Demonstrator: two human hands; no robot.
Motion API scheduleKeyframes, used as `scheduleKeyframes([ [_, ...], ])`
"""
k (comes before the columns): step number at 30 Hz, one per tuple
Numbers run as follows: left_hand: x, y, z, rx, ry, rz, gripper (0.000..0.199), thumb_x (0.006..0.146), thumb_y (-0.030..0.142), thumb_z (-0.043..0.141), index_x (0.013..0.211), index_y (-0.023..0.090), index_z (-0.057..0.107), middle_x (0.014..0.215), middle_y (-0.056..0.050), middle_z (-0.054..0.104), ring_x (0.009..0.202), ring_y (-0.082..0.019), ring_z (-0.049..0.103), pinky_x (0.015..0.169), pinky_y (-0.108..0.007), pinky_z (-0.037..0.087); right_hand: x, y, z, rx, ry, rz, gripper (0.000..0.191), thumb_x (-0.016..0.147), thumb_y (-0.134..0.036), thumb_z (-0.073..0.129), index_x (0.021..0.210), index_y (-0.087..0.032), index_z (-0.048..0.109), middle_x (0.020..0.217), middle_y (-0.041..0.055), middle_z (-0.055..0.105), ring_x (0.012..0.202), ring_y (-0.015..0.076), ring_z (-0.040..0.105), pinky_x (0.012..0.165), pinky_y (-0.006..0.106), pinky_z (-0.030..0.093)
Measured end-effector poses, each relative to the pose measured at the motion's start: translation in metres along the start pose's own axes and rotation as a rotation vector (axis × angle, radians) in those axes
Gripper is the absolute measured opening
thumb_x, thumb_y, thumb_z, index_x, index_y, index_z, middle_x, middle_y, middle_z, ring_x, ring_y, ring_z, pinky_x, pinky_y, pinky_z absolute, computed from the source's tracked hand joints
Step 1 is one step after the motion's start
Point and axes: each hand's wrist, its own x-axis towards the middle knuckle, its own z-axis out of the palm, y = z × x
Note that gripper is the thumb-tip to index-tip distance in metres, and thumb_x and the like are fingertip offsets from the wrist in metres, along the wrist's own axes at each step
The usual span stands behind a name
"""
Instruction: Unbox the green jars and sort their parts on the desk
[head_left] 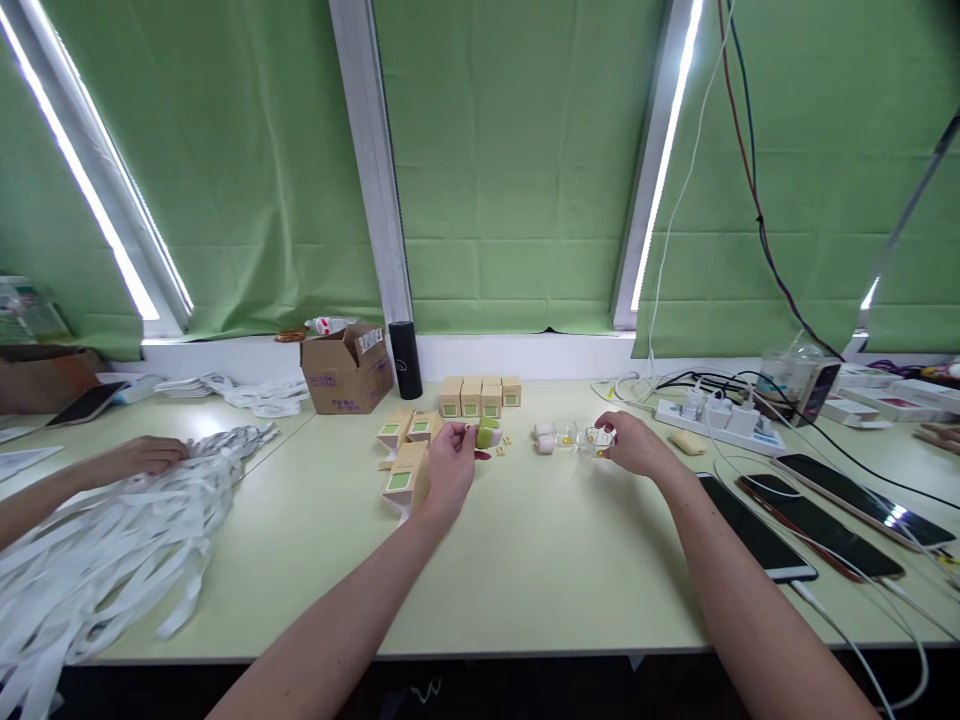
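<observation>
My left hand [448,468] is closed, its fingertips around a small green jar [489,432] with a pale pink end. Part of the grip is hidden behind the fingers. My right hand [636,445] pinches a small clear jar [599,438] with something yellow in it. Just left of it lies another clear jar [566,434], beside pale pink caps [544,440]. Tiny yellow pieces [502,446] lie between my hands. Opened small kraft boxes [405,478] sit by my left hand, and several closed kraft boxes [471,398] stand behind.
A cardboard carton [346,372] and black cylinder [405,360] stand at the back. On the left, another person's hand [142,458] rests at white straps [150,535]. A power strip [720,425], cables and several phones [757,525] occupy the right.
</observation>
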Motion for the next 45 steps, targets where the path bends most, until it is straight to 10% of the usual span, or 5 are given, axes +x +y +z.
scheduleKeyframes([
  [13,-0.002,0.003,0.0,-0.005,-0.003,-0.013,0.029,0.092,0.044,0.069,0.088,0.017,0.06,0.091,-0.007,0.075,0.077,-0.018,0.074,0.063,-0.029,0.062,-0.002,-0.001,0.016,-0.083,-0.081,0.079,0.054,0.08,-0.005,0.062,0.131,-0.021,0.055,0.123,0.0118,0.057,0.083,0.0174,0.061,0.066,0.026,0.037],
  [31,0.0,0.0,0.001,-0.012,0.008,-0.024,0.03,0.09,0.045,0.071,0.088,0.017,0.061,0.09,-0.008,0.076,0.074,-0.018,0.073,0.06,-0.027,0.06,0.006,0.003,0.016,-0.108,-0.085,0.139,0.021,0.074,0.0,0.062,0.086,-0.015,0.07,0.095,0.0113,0.071,0.087,0.0208,0.063,0.067,0.026,0.036],
  [45,-0.001,0.002,0.002,-0.04,0.006,-0.037,0.029,0.089,0.044,0.073,0.087,0.017,0.061,0.088,-0.007,0.075,0.075,-0.019,0.073,0.065,-0.031,0.062,0.001,-0.006,0.011,-0.133,-0.08,0.147,0.024,0.076,-0.003,0.06,0.096,-0.016,0.066,0.099,0.0097,0.069,0.089,0.0202,0.063,0.066,0.026,0.036],
])
